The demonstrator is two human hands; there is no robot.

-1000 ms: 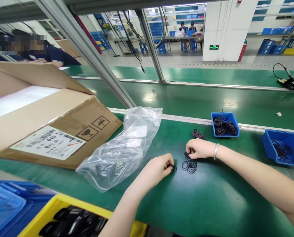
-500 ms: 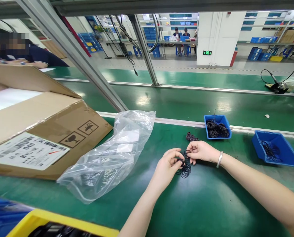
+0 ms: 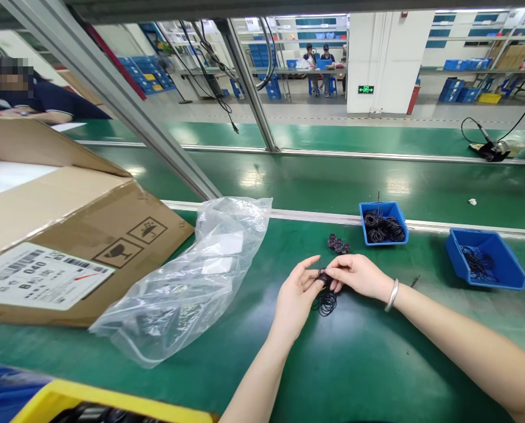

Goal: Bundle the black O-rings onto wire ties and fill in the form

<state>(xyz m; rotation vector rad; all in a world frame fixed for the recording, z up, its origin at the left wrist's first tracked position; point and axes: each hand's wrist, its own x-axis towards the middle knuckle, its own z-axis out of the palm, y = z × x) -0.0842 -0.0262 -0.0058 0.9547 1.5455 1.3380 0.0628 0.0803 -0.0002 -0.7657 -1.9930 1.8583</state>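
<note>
A bunch of thin black rings (image 3: 326, 303), like O-rings, hangs between my two hands just over the green table. My left hand (image 3: 298, 294) pinches the bunch between thumb and fingers, its index finger stretched up. From the other side my right hand (image 3: 354, 276), with a silver bangle at the wrist, closes thumb and fingertips on the top of the same bunch. Beyond my fingers lies a small dark beaded-looking cluster (image 3: 338, 244). Farther back, a blue bin (image 3: 384, 241) holds several coils of black rings. To the right, another blue bin (image 3: 504, 276) contains loose black rings.
A clear plastic bag (image 3: 192, 288) lies left of my hands, against an open cardboard box (image 3: 157, 205). A yellow-rimmed bin (image 3: 125, 401) stands at the near left. A metal post (image 3: 157, 123) slants across. A co-worker (image 3: 60, 106) sits at far left.
My right hand's fingertips have come closer to my left hand and now meet at the top of the ring bunch. My left index finger has straightened. The view has shifted slightly.
</note>
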